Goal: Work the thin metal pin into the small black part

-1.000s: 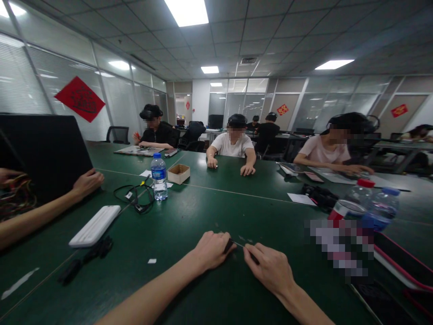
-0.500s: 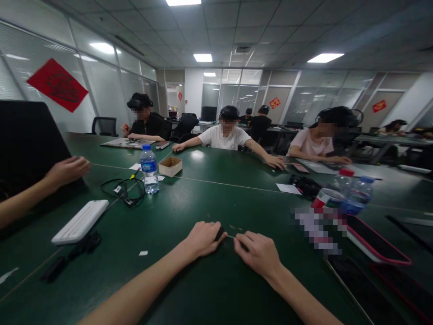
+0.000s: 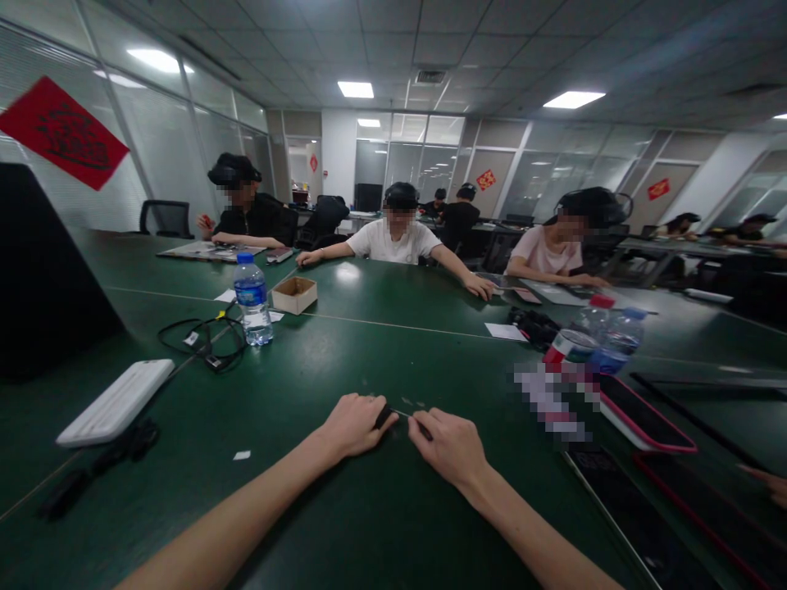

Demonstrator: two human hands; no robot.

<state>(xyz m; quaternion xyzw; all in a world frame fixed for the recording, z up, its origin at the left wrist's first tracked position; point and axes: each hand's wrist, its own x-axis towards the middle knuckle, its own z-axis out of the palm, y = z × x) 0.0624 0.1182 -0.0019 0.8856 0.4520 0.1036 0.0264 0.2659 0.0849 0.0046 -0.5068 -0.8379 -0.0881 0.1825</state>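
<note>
My left hand (image 3: 355, 424) rests low over the green table (image 3: 295, 508), its fingers closed on a small black object (image 3: 384, 415). Close to its right, my right hand (image 3: 451, 442) is closed too, with a dark piece (image 3: 424, 428) showing between thumb and fingers. A thin pale strand (image 3: 402, 413) spans the short gap between both hands. It looks joined to the dark pieces, but their kind is too small to make out. A few faint, clear scraps (image 3: 411, 401) lie just beyond the fingertips.
Left: a white power strip-like block (image 3: 116, 401), black cable (image 3: 206, 344), water bottle (image 3: 252, 301) and small open box (image 3: 295, 296). Right: more bottles (image 3: 618, 340), a can (image 3: 569, 346), and phones (image 3: 645, 414). People sit across the table; another person's hand (image 3: 768, 485) shows at the right edge.
My view has turned slightly right, so everything sits further left. The co-worker's arm at left has left view; a hand appears at far right. My hands keep nearly the same pose.
</note>
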